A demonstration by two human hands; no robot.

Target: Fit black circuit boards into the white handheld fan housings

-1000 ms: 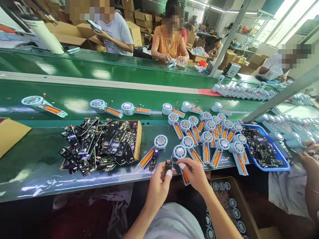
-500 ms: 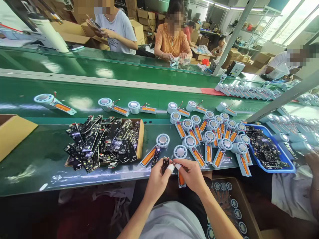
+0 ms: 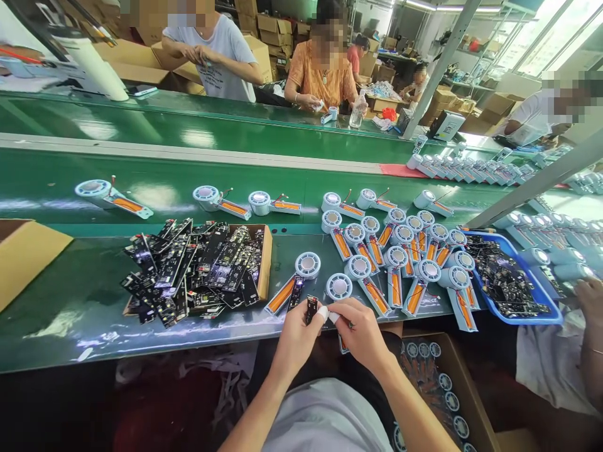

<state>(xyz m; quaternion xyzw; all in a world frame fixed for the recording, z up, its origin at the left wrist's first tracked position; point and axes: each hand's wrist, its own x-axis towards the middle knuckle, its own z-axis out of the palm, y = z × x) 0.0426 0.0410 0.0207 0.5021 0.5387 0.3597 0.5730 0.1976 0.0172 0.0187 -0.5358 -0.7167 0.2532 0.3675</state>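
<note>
My left hand [image 3: 301, 329] is closed around a narrow black circuit board [image 3: 311, 307], whose upper end sticks up past the fingers. My right hand [image 3: 354, 323] is pinched at the board's side, fingertips nearly meeting the left thumb; whatever sits in that pinch is hidden. White covers wrap the tips of both thumbs. Just beyond my hands lies a light-blue fan-shaped housing [image 3: 339, 287] with a round vented head; my right hand hides most of its handle. Left of it rests a similar housing [image 3: 308, 265] with an orange strip in its handle, beside another black board [image 3: 295, 292].
A cardboard box [image 3: 266, 263] heaped with black boards stands left. Many housings crowd the bench on the right, near a blue tray [image 3: 513, 320] of boards. More lie along the green conveyor belt [image 3: 164, 172]. A carton [image 3: 466, 383] of housings sits below. Co-workers sit opposite and right.
My right hand has turned inward and its fingers have closed up beside the board. The housings on the belt have shifted slightly right. Across the belt, a co-worker's hands have moved apart.
</note>
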